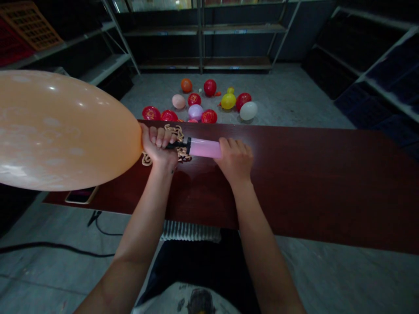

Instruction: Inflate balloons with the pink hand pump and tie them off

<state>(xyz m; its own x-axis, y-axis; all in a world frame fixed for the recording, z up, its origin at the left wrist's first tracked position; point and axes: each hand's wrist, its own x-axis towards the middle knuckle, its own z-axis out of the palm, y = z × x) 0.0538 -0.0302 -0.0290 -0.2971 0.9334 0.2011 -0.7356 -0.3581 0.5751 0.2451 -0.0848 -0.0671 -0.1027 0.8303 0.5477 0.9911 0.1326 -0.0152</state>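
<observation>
A large inflated peach balloon fills the left of the head view, printed with pale markings. My left hand is closed around its neck, at the black end of a hand pump. The pink barrel of the balloon pump lies level between my two hands. Around that barrel's right end my right hand is wrapped, fingers curled over the top. Beneath my left hand and the pump's black end, a heap of looped beige strips lies on the table, partly hidden.
The dark red-brown table stretches to the right. A phone lies at its left front edge, partly under the balloon. Beyond it, several small balloons, including a yellow balloon, rest on the floor. Shelving stands behind. A black cable crosses the floor.
</observation>
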